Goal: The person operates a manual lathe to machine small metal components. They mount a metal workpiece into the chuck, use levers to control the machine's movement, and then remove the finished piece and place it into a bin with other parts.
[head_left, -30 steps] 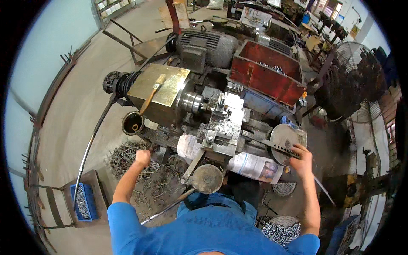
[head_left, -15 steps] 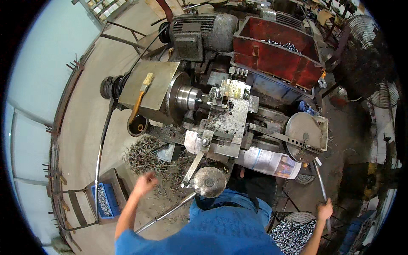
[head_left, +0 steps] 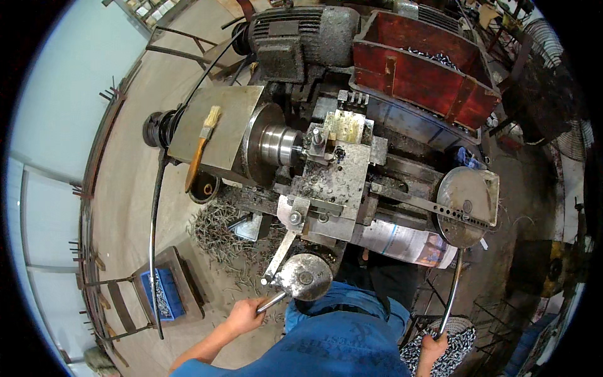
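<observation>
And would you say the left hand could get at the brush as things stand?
Probably not: the left hand is closed around a metal lever. Nothing lies over the brush, though, so letting go might suffice.

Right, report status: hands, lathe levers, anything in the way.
Left hand gripping left metal lever. Right hand gripping right metal lever. Wooden-handled paintbrush lying on headstock cover, apart from both hands and levers.
</observation>
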A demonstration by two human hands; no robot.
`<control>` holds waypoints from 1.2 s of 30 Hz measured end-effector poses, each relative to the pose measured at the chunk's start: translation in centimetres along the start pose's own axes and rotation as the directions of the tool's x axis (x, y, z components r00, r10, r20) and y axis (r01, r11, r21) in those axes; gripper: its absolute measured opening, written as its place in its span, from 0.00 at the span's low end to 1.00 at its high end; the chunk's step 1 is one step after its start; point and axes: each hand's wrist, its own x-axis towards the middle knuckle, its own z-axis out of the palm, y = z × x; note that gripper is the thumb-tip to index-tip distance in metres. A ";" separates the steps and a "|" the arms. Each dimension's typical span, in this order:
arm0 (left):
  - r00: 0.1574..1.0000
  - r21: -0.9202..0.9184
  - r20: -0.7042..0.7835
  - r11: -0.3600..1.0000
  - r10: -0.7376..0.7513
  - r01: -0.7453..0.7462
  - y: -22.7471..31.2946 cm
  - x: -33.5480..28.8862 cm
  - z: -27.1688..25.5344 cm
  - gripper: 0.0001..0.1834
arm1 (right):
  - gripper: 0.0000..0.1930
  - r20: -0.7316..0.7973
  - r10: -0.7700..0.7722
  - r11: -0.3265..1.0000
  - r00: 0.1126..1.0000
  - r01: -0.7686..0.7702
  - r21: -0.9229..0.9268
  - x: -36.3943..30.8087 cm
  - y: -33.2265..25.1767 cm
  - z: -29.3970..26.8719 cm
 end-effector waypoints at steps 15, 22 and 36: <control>0.994 -0.024 0.073 0.997 -0.075 0.077 1.2 -0.2 -1.4 0.24 | 0.30 -0.049 -0.174 0.859 0.983 0.127 -0.497 6.4 0.9 -3.4; 0.999 -0.426 -0.035 0.905 -0.039 0.020 -6.8 5.7 -6.6 0.32 | 0.35 -0.161 -0.295 0.422 0.942 -0.023 -0.906 25.6 1.7 -8.3; 0.807 0.303 -0.556 0.856 -0.198 0.419 -17.3 22.1 -2.3 0.26 | 0.36 -0.268 -0.620 0.662 0.738 0.308 -0.683 16.9 -5.4 -3.2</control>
